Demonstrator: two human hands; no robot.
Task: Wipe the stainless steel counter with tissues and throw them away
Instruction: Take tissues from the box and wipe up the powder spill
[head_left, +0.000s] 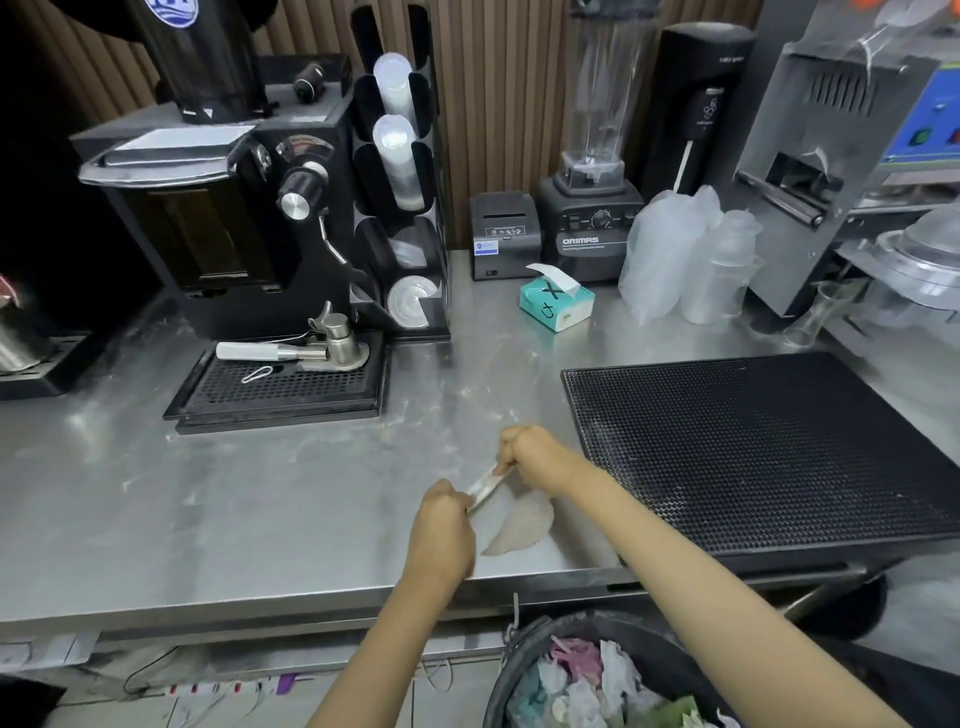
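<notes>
I've got my left hand (441, 525) and right hand (530, 457) both pinching the tissue (524, 525) taut between them, its tail draped on the counter (260, 493).

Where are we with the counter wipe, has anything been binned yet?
Done: the bin below the counter already holds crumpled paper. In hand: the left hand and right hand pinch one greyish tissue between them, its lower part on the counter. Left: pale streaks show across the steel, so more wiping, then binning this tissue.
</notes>
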